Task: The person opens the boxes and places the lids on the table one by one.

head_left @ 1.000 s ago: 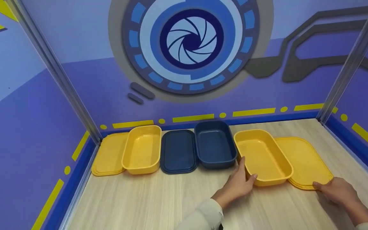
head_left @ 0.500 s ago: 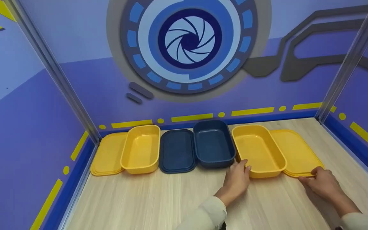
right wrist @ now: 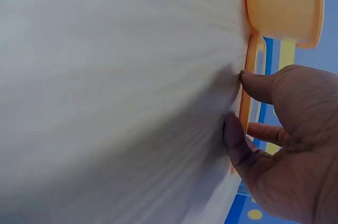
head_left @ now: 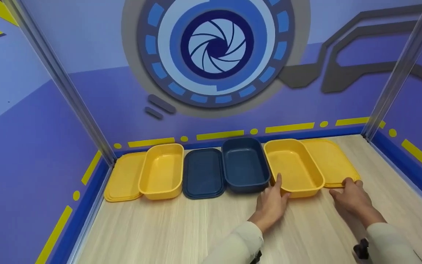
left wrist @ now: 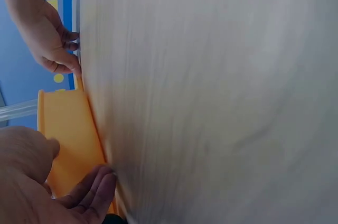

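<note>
A yellow lunch box (head_left: 294,168) without its cover lies at the right of a row, its front left corner against my left hand (head_left: 271,203). My index finger lies along its side wall and the thumb touches the front wall; the left wrist view shows the lower fingers (left wrist: 97,189) by its base. Beside the box, a flat yellow lid (head_left: 330,161) rests on the table, partly hidden by the box. My right hand (head_left: 354,198) touches the lid's front edge with its fingertips, thumb spread to the left. The right wrist view has thumb and fingers at the lid's thin edge (right wrist: 246,109).
Leftward along the back wall stand an uncovered dark blue box (head_left: 245,165), a dark blue lid (head_left: 203,174), another yellow box (head_left: 162,170) and another yellow lid (head_left: 125,178). Blue printed panels (head_left: 97,106) enclose the wooden table (head_left: 152,231) at the back and sides.
Both hands have pushed the right yellow box and lid back toward the wall, slightly leftward. The right hand has moved in closer to the left one. The other boxes and lids have stayed put.
</note>
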### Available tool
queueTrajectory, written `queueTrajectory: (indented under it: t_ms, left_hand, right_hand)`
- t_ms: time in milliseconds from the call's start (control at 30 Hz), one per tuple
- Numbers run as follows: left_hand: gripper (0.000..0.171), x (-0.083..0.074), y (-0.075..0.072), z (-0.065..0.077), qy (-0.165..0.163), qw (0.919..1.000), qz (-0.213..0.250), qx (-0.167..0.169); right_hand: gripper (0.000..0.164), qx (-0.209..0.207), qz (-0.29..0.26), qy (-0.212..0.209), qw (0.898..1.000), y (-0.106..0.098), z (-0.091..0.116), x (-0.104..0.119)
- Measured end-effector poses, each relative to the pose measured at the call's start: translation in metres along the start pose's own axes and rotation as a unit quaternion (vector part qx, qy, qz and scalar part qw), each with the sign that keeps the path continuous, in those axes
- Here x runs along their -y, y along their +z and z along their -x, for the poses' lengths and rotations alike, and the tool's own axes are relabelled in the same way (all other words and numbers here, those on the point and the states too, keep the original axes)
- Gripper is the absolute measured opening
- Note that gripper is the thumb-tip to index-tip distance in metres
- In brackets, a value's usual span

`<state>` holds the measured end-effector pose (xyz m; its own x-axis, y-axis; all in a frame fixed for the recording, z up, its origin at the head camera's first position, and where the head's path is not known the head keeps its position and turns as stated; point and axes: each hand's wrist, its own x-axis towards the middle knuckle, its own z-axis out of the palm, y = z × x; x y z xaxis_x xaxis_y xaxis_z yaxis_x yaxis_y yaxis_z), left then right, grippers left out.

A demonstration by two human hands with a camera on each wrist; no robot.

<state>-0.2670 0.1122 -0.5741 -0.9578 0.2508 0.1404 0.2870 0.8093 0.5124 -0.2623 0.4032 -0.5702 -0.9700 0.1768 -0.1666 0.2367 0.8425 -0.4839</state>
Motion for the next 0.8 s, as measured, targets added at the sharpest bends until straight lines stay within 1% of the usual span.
queueTrajectory:
  t_ms: [100,233,367,433,500,600,633,733,800]
  left_hand:
    - [0.068,-0.001,0.001,-0.003,-0.017,0.9994,0.030,-0.004]
    - [0.067,-0.004,-0.001,-0.007,-0.036,0.9971,0.067,0.004]
    - [0.069,-0.009,-0.001,-0.011,-0.056,0.9961,0.068,0.005]
    - [0.070,-0.011,-0.001,-0.014,-0.067,0.9959,0.061,0.004]
    - [0.070,-0.012,-0.001,-0.015,-0.071,0.9959,0.056,0.007]
    - [0.073,-0.011,-0.002,-0.015,-0.068,0.9955,0.062,0.023]
    - [0.074,-0.011,-0.002,-0.014,-0.062,0.9959,0.063,0.023]
    - [0.072,-0.010,-0.006,-0.010,-0.033,0.9977,0.057,0.015]
    - [0.065,-0.009,-0.011,-0.005,-0.011,0.9986,0.051,0.006]
  right_hand:
    - [0.084,0.002,0.004,-0.011,1.000,0.002,-0.004,0.002]
    - [0.085,0.004,0.005,-0.012,1.000,0.004,-0.006,0.003]
    - [0.084,0.007,0.001,0.004,1.000,0.006,-0.007,0.005]
    - [0.084,0.006,0.000,0.003,1.000,0.007,-0.007,0.005]
    - [0.084,0.004,0.000,0.003,1.000,0.009,-0.007,0.005]
    - [0.085,-0.002,0.000,0.005,1.000,0.010,-0.006,0.004]
    - [0.086,-0.002,-0.002,0.010,1.000,0.010,-0.006,0.004]
    - [0.087,-0.004,-0.010,0.022,1.000,0.009,-0.006,0.004]
    - [0.088,-0.003,-0.019,0.029,0.999,0.009,-0.004,0.005]
